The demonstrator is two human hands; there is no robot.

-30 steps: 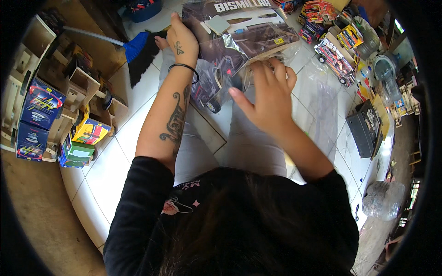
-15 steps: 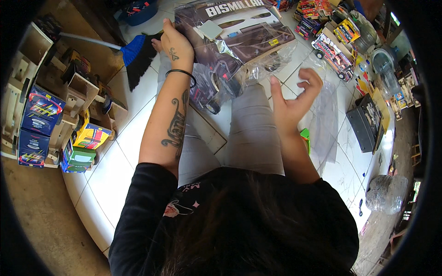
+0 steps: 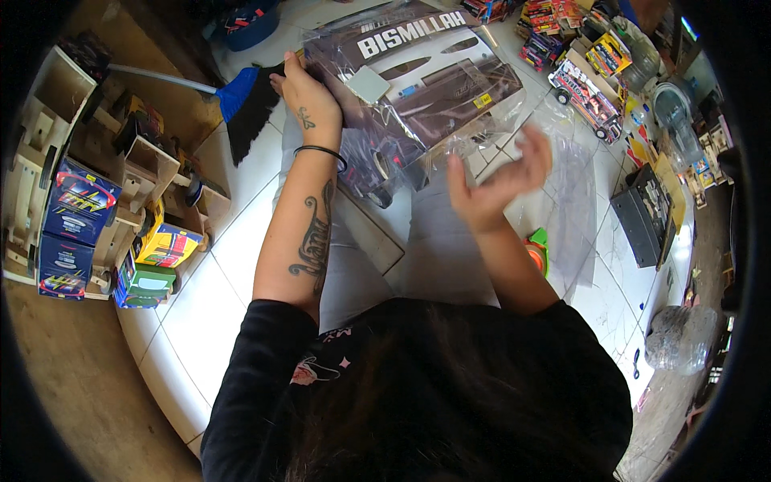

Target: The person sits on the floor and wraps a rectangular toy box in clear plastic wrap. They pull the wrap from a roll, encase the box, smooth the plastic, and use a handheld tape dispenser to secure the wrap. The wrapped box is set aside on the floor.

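A large dark toy truck (image 3: 450, 104) in a clear plastic bag lies tilted above my legs, its wheels partly showing through the wrapping. Against its left edge is my left hand (image 3: 312, 100), holding the truck with the thumb up; some fingers are hidden. A small pale square piece (image 3: 368, 84) rests on top of the bag. My right hand (image 3: 499, 183) hovers just off the truck's near right corner, blurred at the fingertips, fingers apart and holding nothing. Beside the right forearm sits a green and orange tool (image 3: 536, 251), probably a tape dispenser.
Wooden toy truck bodies (image 3: 144, 173) with coloured panels stand at the left, near a blue broom (image 3: 239, 96). Another toy truck (image 3: 588, 96) and a dark box (image 3: 642, 217) are at the right. Clear plastic sheets (image 3: 574, 217) lie on the white tiles, with a plastic jug (image 3: 681, 340) farther right.
My right hand has shifted slightly left and its fingers have moved. The wrapped truck has tilted a little, showing more of its top. More of the green and orange tool shows.
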